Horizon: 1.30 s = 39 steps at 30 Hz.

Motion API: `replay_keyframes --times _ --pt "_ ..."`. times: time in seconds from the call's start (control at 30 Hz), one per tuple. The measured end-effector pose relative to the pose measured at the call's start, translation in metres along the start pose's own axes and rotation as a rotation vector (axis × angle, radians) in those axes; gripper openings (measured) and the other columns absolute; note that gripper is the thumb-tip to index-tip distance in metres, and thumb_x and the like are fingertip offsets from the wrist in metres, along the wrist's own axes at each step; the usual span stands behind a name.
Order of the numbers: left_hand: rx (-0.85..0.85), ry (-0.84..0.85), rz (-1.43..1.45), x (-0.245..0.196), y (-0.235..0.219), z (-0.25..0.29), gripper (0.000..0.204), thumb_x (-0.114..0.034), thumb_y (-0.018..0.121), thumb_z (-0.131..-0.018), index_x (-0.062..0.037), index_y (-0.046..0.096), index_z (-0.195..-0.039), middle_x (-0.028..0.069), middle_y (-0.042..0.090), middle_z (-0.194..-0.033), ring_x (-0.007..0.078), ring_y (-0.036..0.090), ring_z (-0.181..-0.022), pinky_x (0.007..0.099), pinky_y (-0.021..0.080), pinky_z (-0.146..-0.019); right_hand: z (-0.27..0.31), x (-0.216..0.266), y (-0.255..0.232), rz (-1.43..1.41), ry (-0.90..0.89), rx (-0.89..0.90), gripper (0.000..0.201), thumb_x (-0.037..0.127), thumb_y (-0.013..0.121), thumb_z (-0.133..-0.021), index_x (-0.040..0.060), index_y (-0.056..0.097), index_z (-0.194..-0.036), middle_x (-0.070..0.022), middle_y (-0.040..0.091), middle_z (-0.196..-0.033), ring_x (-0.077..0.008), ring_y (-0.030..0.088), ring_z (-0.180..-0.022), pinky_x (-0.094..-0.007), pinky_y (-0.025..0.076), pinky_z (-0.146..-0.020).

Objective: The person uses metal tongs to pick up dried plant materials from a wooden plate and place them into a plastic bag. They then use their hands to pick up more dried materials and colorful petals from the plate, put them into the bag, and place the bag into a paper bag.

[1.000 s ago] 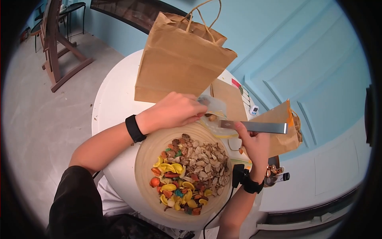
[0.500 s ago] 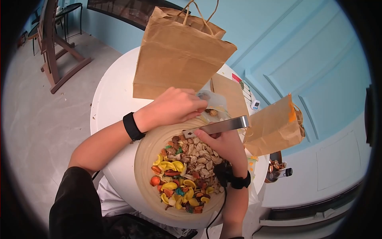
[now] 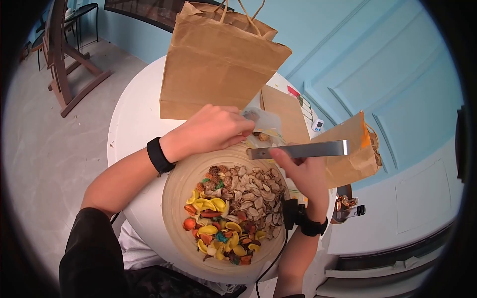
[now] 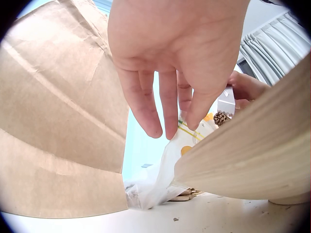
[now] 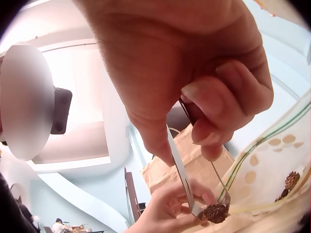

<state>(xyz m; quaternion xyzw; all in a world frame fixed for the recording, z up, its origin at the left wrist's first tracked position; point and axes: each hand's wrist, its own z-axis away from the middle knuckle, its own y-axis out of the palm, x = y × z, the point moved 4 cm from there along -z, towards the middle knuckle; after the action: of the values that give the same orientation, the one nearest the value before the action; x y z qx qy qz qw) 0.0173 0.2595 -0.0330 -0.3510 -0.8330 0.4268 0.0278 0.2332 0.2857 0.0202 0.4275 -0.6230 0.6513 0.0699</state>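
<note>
My right hand [image 3: 308, 181] grips metal tongs [image 3: 308, 150], thumb on one arm and fingers on the other. Between the tongs' tips sits a small brown pine cone [image 5: 215, 213], level with the opening of a clear zip bag [image 3: 271, 120]. My left hand [image 3: 211, 130] pinches the bag's edge with thumb and fingertips, just beyond the bowl's far rim. A few pine cones [image 5: 292, 180] show inside the bag. The round wooden bowl [image 3: 171, 218] holds pale dried slices [image 3: 258, 196], yellow and orange dried pieces [image 3: 203, 204], and small cones [image 3: 209, 185] at its far left.
A tall brown paper bag [image 3: 218, 69] stands behind my left hand on the round white table [image 3: 131, 107]. A smaller paper bag [image 3: 343, 154] is at the right, with a white timer [image 3: 317, 125] behind it. Bottles [image 3: 355, 211] stand past the table's right edge.
The tongs went from beside the zip bag down to the cones in the bowl, then back up toward the bag with a pine cone in them. My left hand stays at the bag.
</note>
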Motion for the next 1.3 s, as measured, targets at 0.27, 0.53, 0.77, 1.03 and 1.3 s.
replay_keyframes --times 0.27,0.53,0.77,1.03,1.3 --pt "0.0 0.006 -0.004 -0.001 0.0 0.0 0.01 -0.018 0.072 -0.092 -0.0116 0.065 -0.093 0.0054 0.069 -0.083 0.0249 0.068 -0.086 0.041 0.055 -0.068 -0.002 -0.005 -0.015 0.072 -0.077 -0.23 0.032 0.031 0.083 -0.088 0.0001 0.076 -0.084 0.0004 0.056 -0.062 -0.0089 0.048 -0.057 -0.0279 0.041 -0.054" --pt "-0.012 0.008 0.038 -0.002 -0.002 -0.001 0.011 -0.018 0.07 -0.092 -0.0101 0.063 -0.091 0.0092 0.068 -0.082 0.0299 0.069 -0.086 0.0453 0.054 -0.067 0.006 0.015 0.011 0.105 -0.094 -0.011 0.034 0.032 0.084 -0.086 0.0001 0.074 -0.088 -0.0012 0.062 -0.065 -0.011 0.056 -0.058 -0.0293 0.045 -0.055" --pt "-0.011 0.006 0.033 -0.001 -0.002 -0.001 0.01 -0.019 0.069 -0.093 -0.0103 0.063 -0.091 0.0092 0.067 -0.08 0.0298 0.068 -0.086 0.0451 0.053 -0.066 -0.006 -0.013 0.042 -0.048 -0.121 0.134 0.041 0.037 0.084 -0.085 -0.0011 0.068 -0.082 -0.0029 0.06 -0.063 -0.0136 0.056 -0.056 -0.0307 0.045 -0.054" --pt "-0.006 0.005 0.042 -0.002 -0.002 -0.002 0.011 -0.019 0.069 -0.092 -0.0102 0.063 -0.091 0.0095 0.068 -0.081 0.0304 0.069 -0.086 0.0454 0.053 -0.066 -0.009 -0.021 0.044 0.007 -0.14 0.137 0.047 0.042 0.085 -0.083 -0.0007 0.065 -0.079 -0.0038 0.058 -0.06 -0.0152 0.055 -0.054 -0.0325 0.044 -0.053" --pt "-0.014 0.01 0.007 -0.001 0.0 -0.001 0.01 -0.018 0.072 -0.092 -0.0116 0.065 -0.093 0.0058 0.068 -0.081 0.0254 0.068 -0.084 0.0407 0.053 -0.067 -0.01 -0.018 0.046 -0.02 -0.1 0.213 0.051 0.044 0.084 -0.083 -0.0001 0.06 -0.078 -0.003 0.055 -0.062 -0.0162 0.051 -0.056 -0.0339 0.042 -0.053"
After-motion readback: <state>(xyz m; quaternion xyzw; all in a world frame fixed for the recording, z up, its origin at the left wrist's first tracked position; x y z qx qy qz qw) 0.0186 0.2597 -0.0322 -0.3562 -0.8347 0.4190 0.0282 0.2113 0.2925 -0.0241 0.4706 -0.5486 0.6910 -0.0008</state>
